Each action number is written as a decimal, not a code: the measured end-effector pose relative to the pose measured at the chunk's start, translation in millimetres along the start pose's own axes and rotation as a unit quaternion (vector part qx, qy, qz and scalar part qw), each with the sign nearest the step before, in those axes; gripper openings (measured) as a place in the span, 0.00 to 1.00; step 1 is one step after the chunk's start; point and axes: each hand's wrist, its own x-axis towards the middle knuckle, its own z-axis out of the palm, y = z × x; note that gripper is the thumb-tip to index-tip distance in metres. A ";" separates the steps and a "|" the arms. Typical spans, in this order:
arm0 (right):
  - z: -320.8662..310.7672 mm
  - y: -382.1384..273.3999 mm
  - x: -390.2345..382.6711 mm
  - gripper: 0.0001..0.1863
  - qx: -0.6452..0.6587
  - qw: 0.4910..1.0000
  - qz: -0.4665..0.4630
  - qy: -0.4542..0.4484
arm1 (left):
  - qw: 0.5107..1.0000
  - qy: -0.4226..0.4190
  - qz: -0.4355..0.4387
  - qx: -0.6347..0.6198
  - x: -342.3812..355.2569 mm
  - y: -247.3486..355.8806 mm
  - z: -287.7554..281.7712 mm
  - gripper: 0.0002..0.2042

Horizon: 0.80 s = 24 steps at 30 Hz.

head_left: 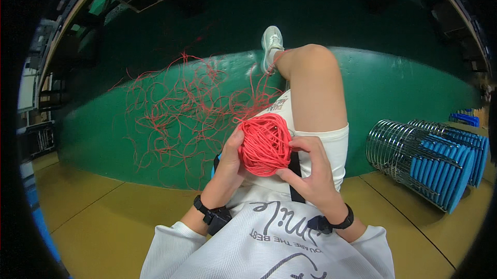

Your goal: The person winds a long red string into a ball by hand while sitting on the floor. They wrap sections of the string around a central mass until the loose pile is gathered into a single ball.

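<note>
Between my two hands I hold a ball of red cord, wound in many crossing turns, above my lap. My left hand cups its left side, with the thumb against the strands. My right hand grips it from the right, thumb low and fingertips at the upper right edge. A loose tangle of red cord spreads over the green floor ahead and to the left. Strands from it gather near the ball's upper side. Whether the fingers behind the ball touch each other is hidden.
My bent leg and white shoe stand ahead, beside the tangle. Stacked stools with blue seats and metal frames lie at the right. Shelving lines the far left. Green floor meets tan tiles.
</note>
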 end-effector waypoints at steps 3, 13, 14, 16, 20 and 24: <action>4.6 3.3 -1.5 0.28 0.014 1.000 -0.005 0.017 | 0.999 0.008 -0.028 -0.016 -0.5 1.3 4.7 0.32; 15.4 -4.0 10.2 0.21 0.081 0.994 0.075 0.023 | 0.995 0.028 -0.005 -0.094 3.4 -2.9 3.4 0.27; 13.6 -4.8 10.8 0.21 0.066 0.994 0.082 0.013 | 0.995 0.033 -0.001 -0.093 6.0 -5.0 3.2 0.27; 16.5 -1.8 8.8 0.21 0.055 0.995 0.088 0.001 | 0.991 0.055 0.069 -0.100 13.4 -9.4 3.3 0.23; 23.9 2.2 0.9 0.17 0.193 0.973 0.129 0.004 | 0.989 0.053 0.048 -0.127 12.2 -5.6 9.7 0.23; 24.7 1.2 0.6 0.16 0.135 0.985 0.107 0.017 | 0.990 0.079 0.048 -0.109 15.4 -0.5 15.8 0.21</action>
